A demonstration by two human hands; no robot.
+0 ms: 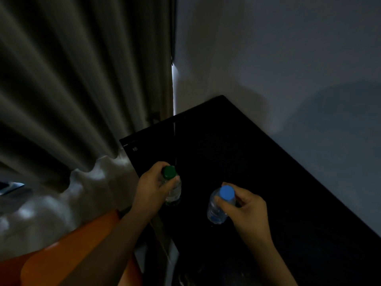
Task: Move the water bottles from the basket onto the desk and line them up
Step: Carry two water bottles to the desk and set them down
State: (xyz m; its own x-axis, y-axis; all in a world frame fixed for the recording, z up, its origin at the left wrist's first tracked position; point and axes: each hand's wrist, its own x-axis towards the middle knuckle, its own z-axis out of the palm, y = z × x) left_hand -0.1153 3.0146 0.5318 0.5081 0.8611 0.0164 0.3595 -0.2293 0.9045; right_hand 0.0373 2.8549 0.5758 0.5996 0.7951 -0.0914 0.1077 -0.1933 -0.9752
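Head view shows both hands over the black desk point(257, 162). The left hand point(151, 189) grips the green-capped bottle point(172, 187) round its neck, near the desk's left edge. The right hand point(246, 209) pinches the blue-capped bottle point(219, 205) just under its cap, beside the first, apart. Both bottles stand upright. A curtain point(72, 89) hangs left

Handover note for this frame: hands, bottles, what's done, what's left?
Left hand: grips the green-capped bottle by its neck.
Right hand: grips the blue-capped bottle just below its cap.
Both bottles are upright over the dark desk, apart; too dark to tell if they rest on it.
Done: two bottles at the desk.
Left: let go, align them, probably fetch more; no basket identifiable.
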